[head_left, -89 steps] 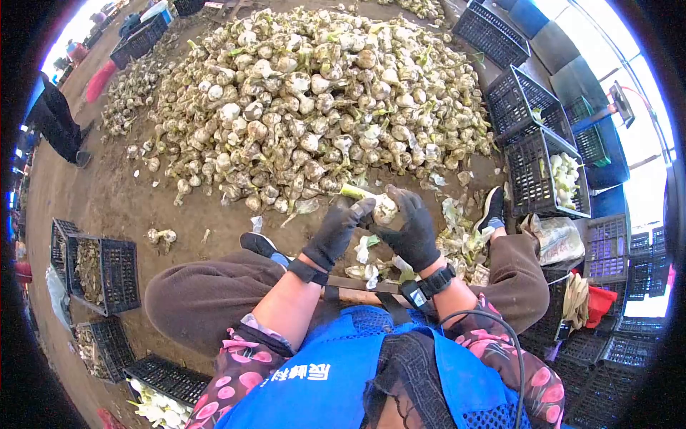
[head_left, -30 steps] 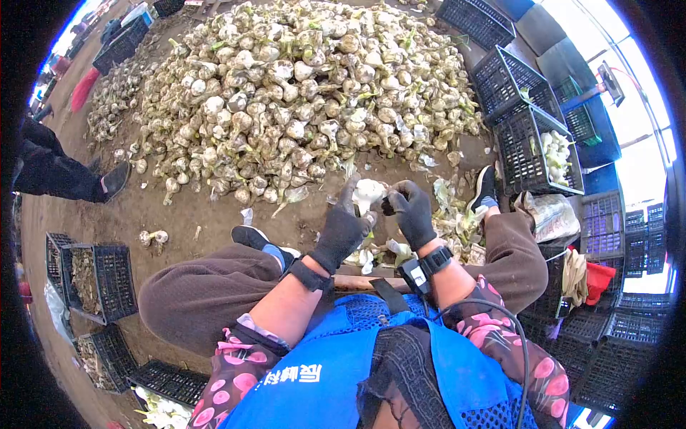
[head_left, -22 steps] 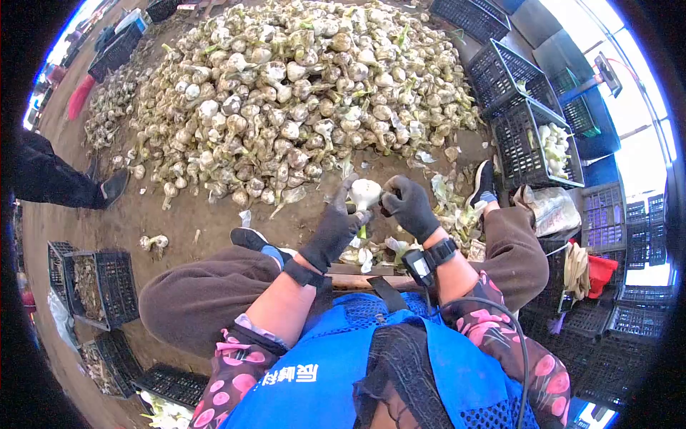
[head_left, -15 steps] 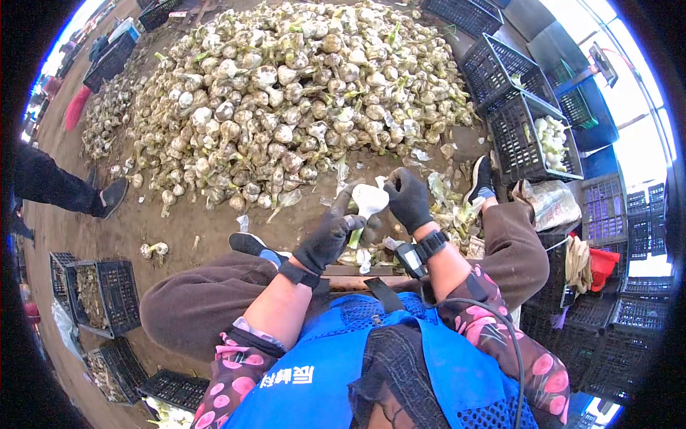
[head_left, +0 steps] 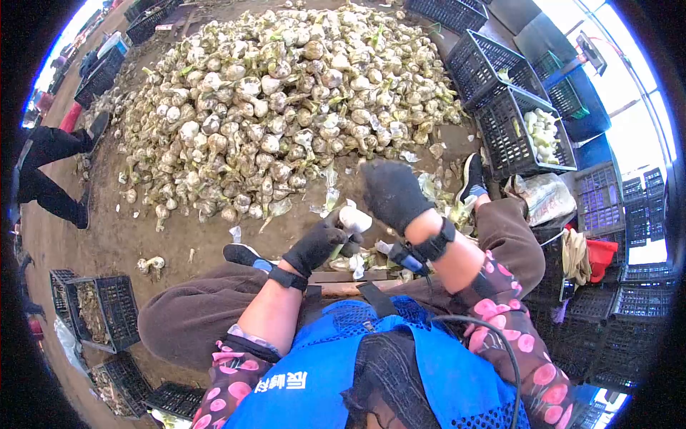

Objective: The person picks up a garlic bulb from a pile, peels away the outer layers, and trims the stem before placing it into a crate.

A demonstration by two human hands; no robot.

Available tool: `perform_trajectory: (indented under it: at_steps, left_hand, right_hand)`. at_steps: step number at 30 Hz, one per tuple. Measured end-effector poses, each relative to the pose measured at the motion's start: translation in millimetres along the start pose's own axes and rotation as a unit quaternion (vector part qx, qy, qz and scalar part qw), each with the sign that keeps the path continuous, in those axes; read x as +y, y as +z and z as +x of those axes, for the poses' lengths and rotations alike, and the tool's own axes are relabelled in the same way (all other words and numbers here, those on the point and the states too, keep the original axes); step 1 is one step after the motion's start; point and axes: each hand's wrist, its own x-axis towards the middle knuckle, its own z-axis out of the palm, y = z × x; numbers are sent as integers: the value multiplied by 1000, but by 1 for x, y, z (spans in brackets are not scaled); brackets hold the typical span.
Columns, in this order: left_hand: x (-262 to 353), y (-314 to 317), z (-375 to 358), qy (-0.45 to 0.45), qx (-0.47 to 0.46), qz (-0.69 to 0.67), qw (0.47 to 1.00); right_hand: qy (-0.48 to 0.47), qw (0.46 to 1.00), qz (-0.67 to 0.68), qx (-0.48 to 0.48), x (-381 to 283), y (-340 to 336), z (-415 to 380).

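My left hand (head_left: 318,244), in a dark glove, is closed round a garlic bulb (head_left: 354,219) whose white, peeled-looking head sticks out to the right. My right hand (head_left: 393,194), also gloved, is raised just above and to the right of the bulb, apart from it; its fingers are blurred and partly hidden. Beyond both hands lies a large heap of garlic (head_left: 271,107) with dirty skins and short stems. Loose skins (head_left: 330,187) lie on the ground between the heap and my hands.
Black crates (head_left: 506,136) stand at the right, one holding white garlic (head_left: 543,136). More crates (head_left: 107,307) are at the lower left. Another person's legs (head_left: 53,146) show at the left edge. A white sack (head_left: 547,196) and a red container (head_left: 600,259) are at the right.
My right hand has come away from the bulb and risen. My left hand has moved slightly down and left with the bulb. The other person's legs have shifted at the left.
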Motion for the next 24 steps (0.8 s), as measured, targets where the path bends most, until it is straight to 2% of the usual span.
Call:
perform_trajectory:
  at_steps: [1,3,6,8,9,10,12,15,24]
  left_hand:
    - [8,9,-2,1,3,2,1000]
    - [15,20,-4,61,52,68,994]
    - [18,30,1,56,-37,-19,998]
    - [16,29,3,38,-66,-45,996]
    - [13,26,3,33,-62,-49,996]
    - [12,20,2,30,-49,-45,997]
    - [8,19,3,15,3,-2,1000]
    - [9,18,0,51,0,-16,999]
    - [12,14,-6,51,-8,-45,998]
  right_hand:
    - [7,992,51,-115,-14,-21,1]
    - [-93,981,167,32,-37,-39,-6]
    - [-234,884,396,87,-84,-95,-20]
    - [-256,834,488,17,-116,-139,-31]
    - [-278,753,596,13,-136,-150,-35]
    - [-302,719,626,-7,-145,-156,-40]
    - [-334,689,642,-37,-156,-159,-46]
    - [-342,693,632,-54,-159,-153,-47]
    - [-355,746,555,-96,-156,-141,-48]
